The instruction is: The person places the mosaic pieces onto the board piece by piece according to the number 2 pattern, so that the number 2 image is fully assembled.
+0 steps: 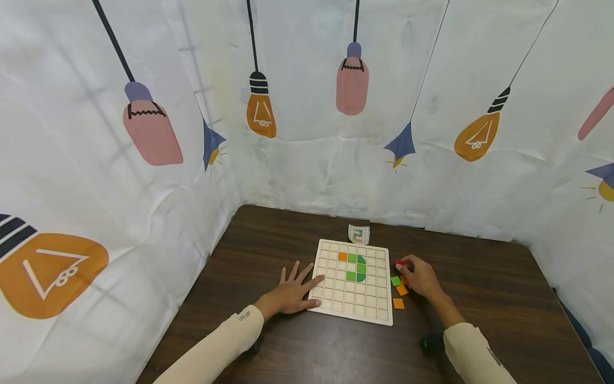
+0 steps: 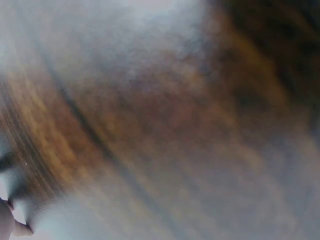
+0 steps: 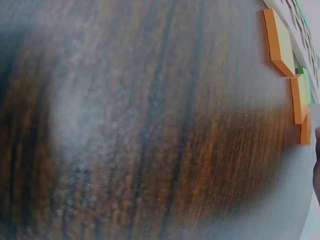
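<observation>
A cream grid board (image 1: 336, 300) lies on the brown table. On it sit an orange square tile (image 1: 342, 256), several green square tiles (image 1: 362, 268) and two darker green rounded pieces (image 1: 361, 277). My left hand (image 1: 290, 295) rests with spread fingers across the board's left edge, palm side down. To the right of the board, my right hand (image 1: 422, 277) pinches a red tile (image 1: 399, 262) between thumb and fingers. Just below those fingertips lie a loose green tile (image 1: 395, 281) and some orange tiles (image 1: 398, 303), one partly covered by the hand. In the right wrist view, orange tiles (image 3: 282, 42) stand beside the board edge.
A small printed card (image 1: 358, 234) with a coloured grid pattern lies behind the board. White curtains (image 1: 307, 160) with lamp prints hang along the back and sides of the table (image 1: 268, 234). The left wrist view is mostly blurred wood surface.
</observation>
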A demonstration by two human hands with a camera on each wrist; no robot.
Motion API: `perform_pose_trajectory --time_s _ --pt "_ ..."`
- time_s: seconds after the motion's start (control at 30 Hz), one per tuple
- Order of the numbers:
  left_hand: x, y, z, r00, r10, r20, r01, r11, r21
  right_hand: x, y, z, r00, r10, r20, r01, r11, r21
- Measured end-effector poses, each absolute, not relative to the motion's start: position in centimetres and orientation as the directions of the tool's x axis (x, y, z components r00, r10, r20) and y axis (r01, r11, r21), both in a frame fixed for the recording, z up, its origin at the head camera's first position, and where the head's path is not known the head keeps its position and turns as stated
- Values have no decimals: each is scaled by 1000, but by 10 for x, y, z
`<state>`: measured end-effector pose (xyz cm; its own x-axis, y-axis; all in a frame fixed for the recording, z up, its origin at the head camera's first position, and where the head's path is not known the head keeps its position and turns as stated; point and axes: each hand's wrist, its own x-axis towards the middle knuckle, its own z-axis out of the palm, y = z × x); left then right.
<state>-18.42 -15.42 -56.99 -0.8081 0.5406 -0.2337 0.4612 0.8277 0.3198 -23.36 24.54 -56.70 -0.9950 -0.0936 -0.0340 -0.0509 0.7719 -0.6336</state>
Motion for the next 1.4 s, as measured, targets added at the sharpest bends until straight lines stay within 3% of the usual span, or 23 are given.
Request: perform_pose_trajectory --time_s 0.8,1.03,1.4 --pt "-184 -155 -569 -810 540 -229 462 828 318 -234 220 -561 -973 -204 105 -224 749 -624" --pt "-183 -155 -569 -810 540 -229 463 828 316 -232 209 -561 -955 -253 153 -288 682 -672" --pt "-183 -155 -567 -809 544 -222 464 823 327 -227 191 -556 -950 -276 148 -272 495 -825"
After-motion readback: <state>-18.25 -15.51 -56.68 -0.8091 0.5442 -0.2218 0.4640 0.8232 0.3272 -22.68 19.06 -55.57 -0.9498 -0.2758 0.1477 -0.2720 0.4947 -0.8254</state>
